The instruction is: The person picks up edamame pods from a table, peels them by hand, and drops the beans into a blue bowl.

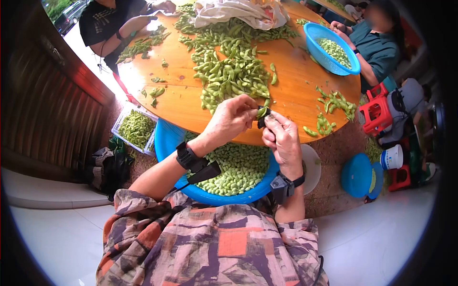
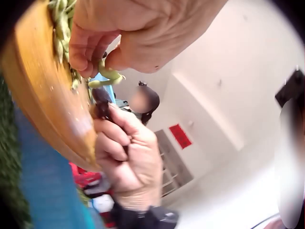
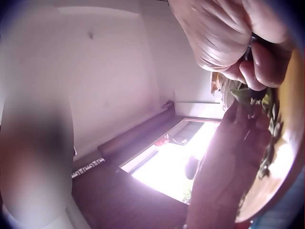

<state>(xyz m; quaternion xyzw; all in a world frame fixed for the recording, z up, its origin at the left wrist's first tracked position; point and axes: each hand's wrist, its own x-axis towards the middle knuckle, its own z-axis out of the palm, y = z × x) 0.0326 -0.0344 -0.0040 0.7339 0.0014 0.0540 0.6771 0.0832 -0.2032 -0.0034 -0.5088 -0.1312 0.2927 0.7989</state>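
Note:
Over the table's near edge, my left hand [image 1: 230,117] pinches a green bean pod [image 2: 110,75] between thumb and fingertips. My right hand [image 1: 284,139] curls round a small dark tool [image 2: 101,100], whose black end meets the pod; its exact kind cannot be told. In the right wrist view the pod [image 3: 240,95] shows just below the right hand's fingers. Beneath both forearms is a large blue basin [image 1: 164,138] holding shelled green beans [image 1: 234,167]. A big heap of unshelled pods [image 1: 234,71] covers the table just beyond the hands.
The round wooden table [image 1: 296,86] bears a white cloth bag [image 1: 238,12], small pod piles [image 1: 336,102] and a blue colander [image 1: 329,35] of beans. Two people sit across it. A white crate [image 1: 136,128] stands left; red stools [image 1: 377,112] and a blue tub [image 1: 356,174] stand right.

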